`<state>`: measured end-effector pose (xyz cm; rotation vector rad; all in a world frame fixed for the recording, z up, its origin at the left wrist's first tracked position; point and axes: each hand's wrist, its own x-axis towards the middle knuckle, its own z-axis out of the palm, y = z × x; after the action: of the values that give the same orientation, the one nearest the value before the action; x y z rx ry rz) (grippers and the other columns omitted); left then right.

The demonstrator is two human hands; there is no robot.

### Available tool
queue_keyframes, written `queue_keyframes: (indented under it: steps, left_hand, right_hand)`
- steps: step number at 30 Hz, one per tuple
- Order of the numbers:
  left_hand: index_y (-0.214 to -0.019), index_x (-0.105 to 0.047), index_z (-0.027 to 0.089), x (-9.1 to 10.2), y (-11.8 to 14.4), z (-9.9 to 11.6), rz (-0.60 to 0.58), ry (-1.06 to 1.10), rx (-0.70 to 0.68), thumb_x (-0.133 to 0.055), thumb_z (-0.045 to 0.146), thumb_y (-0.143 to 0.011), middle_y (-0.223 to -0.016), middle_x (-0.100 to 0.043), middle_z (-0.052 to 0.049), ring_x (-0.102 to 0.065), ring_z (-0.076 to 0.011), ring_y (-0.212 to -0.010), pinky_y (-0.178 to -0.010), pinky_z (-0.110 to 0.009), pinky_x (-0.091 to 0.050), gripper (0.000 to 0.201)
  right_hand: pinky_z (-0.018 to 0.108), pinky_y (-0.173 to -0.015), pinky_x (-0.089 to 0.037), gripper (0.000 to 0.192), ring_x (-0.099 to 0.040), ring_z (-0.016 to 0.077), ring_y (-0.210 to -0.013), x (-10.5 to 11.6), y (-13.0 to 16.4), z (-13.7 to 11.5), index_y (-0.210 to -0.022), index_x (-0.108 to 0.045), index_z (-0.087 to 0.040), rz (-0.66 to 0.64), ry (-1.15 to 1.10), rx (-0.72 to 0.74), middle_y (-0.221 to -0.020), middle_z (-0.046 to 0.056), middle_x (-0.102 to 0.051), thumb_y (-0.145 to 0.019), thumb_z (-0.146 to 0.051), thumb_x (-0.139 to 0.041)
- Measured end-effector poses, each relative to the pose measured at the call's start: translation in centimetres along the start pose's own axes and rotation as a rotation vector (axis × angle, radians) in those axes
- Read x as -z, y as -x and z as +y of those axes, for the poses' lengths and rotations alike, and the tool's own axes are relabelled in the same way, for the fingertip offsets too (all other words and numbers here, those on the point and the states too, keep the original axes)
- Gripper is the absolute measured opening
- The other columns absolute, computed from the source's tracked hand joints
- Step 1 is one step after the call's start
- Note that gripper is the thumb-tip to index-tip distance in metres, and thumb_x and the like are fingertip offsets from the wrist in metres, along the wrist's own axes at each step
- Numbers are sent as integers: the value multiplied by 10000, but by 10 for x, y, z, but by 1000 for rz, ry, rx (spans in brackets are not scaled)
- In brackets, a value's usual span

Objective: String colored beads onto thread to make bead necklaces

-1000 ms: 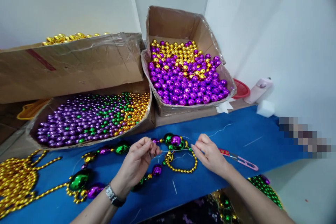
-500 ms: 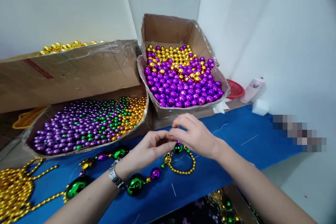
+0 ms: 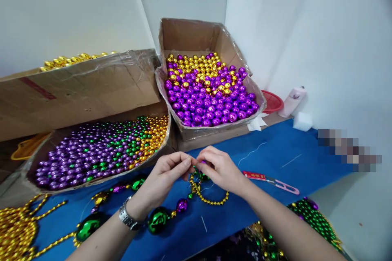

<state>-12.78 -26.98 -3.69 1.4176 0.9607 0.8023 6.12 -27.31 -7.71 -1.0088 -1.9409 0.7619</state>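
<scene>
Two hands, the left hand (image 3: pixel 165 177) and the right hand (image 3: pixel 222 171), meet above the blue worktop (image 3: pixel 272 140); this meeting point is the dial centre, with 12 o'clock pointing away from the person. Left thumb and forefinger are pressed together at the tips; right fingers curl in to meet them. Whether the right fingers pinch anything cannot be told, and any held item is too fine to identify. The bead garland (image 3: pixel 158 220) lies from below the hands to 8 o'clock, partly covered by the left forearm. Adjacent items: gold bead loop (image 3: pixel 214 202), 5 o'clock; pink-handled tool (image 3: pixel 271 180), 3 to 4 o'clock, just beside the right wrist; gold strand heap (image 3: pixel 17 228), 8 to 9 o'clock, cut off by the frame. Cartons bound the rear: small-bead carton (image 3: pixel 176 130), 10 o'clock; large-bead carton (image 3: pixel 191 34), 12 o'clock. Red basket (image 3: pixel 273 102), pink bottle (image 3: pixel 293 102) and white block (image 3: pixel 303 121) stand towards 2 o'clock. A pixelated patch (image 3: pixel 349 147) obscures detail at 3 o'clock.
</scene>
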Motion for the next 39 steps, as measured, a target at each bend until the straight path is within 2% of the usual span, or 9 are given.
queue_keyframes:
  steps: [3,6,12,18,22,25,28,31,39]
  left_hand:
    - [-828,-653,141,-1,-1,0,38,25,-10,-588,327,-824,-706,-584,-38,-489,-126,-613,-584,-235,-393,197]
    - [-845,-650,142,-1,-1,0,48,34,1,-579,332,-832,-663,-565,-27,-473,-117,-583,-546,-219,-376,203]
    - [-813,-646,131,-5,1,1,17,27,-3,-574,327,-838,-645,-537,-17,-440,-97,-562,-517,-203,-347,210]
    - [-815,-631,129,-5,7,-4,16,87,19,-578,329,-837,-632,-530,-10,-424,-82,-523,-486,-197,-332,209]
    - [-857,-636,134,-5,7,-7,57,204,38,-583,327,-834,-765,-608,-51,-479,-87,-541,-494,-203,-376,201]
    - [-887,-644,137,-5,6,-6,101,260,41,-591,316,-829,-755,-608,-44,-496,-86,-537,-467,-188,-365,195]
    - [-882,-653,138,-5,5,-5,115,261,44,-609,320,-814,-730,-609,-42,-504,-91,-531,-457,-185,-364,200]
    - [-876,-659,140,-6,4,-2,110,204,38,-613,335,-807,-704,-609,-38,-505,-96,-529,-458,-188,-373,212]
    - [-826,-654,139,-10,10,3,82,-185,-68,-565,340,-835,-650,-603,-22,-503,-105,-519,-482,-199,-402,220]
  right_hand:
    - [232,-655,-481,117,-608,113,-711,-5,5,-1,-883,-603,-201,-5,-78,-68,-780,-8,-624,-902,-243,-495]
    - [188,-572,-490,111,-631,94,-653,-16,11,-1,-962,-561,-187,-2,-168,-130,-786,-8,-650,-904,-220,-472]
    - [197,-598,-486,231,-647,111,-682,-36,5,-12,-1078,-514,-213,125,-120,-111,-785,-20,-678,-856,-149,-492]
    - [235,-709,-453,132,-605,145,-770,-40,1,-12,-881,-621,-223,230,76,-6,-812,9,-647,-847,-147,-519]
    - [283,-725,-439,176,-555,166,-774,-40,6,-6,-911,-663,-208,360,194,-4,-850,64,-586,-869,-197,-493]
    - [281,-712,-441,179,-541,157,-768,-35,10,-9,-916,-675,-208,416,231,5,-874,68,-550,-869,-229,-503]
    - [255,-691,-450,139,-542,134,-744,-22,13,-15,-843,-671,-211,365,221,20,-838,41,-531,-859,-237,-536]
    - [242,-670,-446,105,-548,124,-733,-6,13,-20,-815,-660,-211,235,181,28,-814,21,-526,-854,-248,-570]
    - [222,-652,-422,82,-560,106,-748,20,17,-17,-790,-618,-208,26,180,-6,-838,-4,-557,-856,-252,-597]
